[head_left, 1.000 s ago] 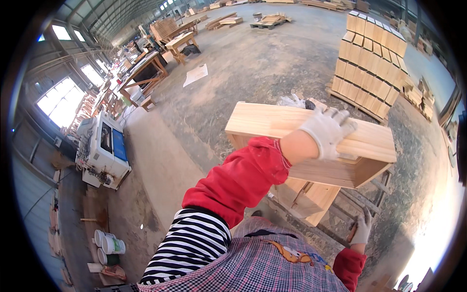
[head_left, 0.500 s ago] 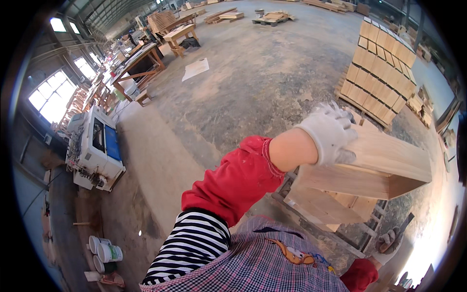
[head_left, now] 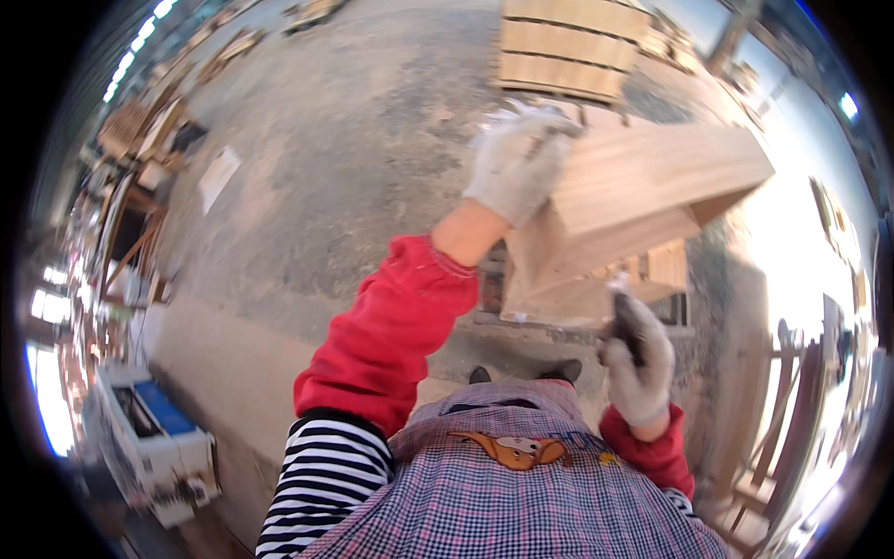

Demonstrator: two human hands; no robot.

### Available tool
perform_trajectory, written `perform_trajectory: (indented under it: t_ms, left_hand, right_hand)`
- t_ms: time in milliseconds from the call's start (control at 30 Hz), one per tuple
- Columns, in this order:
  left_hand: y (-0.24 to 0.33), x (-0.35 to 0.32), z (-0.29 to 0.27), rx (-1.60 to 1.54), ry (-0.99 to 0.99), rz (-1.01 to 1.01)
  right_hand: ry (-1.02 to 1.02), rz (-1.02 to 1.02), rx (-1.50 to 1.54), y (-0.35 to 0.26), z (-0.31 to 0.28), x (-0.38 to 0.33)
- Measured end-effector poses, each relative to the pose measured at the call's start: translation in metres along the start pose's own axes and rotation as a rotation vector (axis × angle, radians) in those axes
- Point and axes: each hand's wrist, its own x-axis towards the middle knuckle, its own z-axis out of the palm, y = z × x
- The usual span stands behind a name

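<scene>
A pale, open wooden box sits tilted over other wooden pieces ahead of me. At its upper left corner my left hand, in a whitish work glove, grips it with curled fingers; the fingertips are partly hidden. My right hand, gloved too, is closed around a flat-bladed hand tool. That tool is blurred, its pale tip pointing up toward the box's lower edge. Whether the tip touches the wood I cannot tell.
Behind the box stands a tall strapped stack of wooden boxes. To the left are a white machine with a blue panel and a paper sheet on the floor. Wooden frames lean at the right.
My view has swung right. My right hand has come up from low at the right, bringing the tool near the box. My left hand stays on the box.
</scene>
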Motion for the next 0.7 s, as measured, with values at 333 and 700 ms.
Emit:
perform_trajectory:
  t_ms: [333,700]
  left_hand:
    - [-0.004,0.0,0.019,-0.177,0.177,0.126]
    - [-0.013,-0.001,0.012,-0.1,0.128,0.115]
  right_hand:
    - [0.096,-0.218,-0.31,0.003,0.038,0.025]
    - [0.2,-0.286,-0.221,0.024,0.058,0.033]
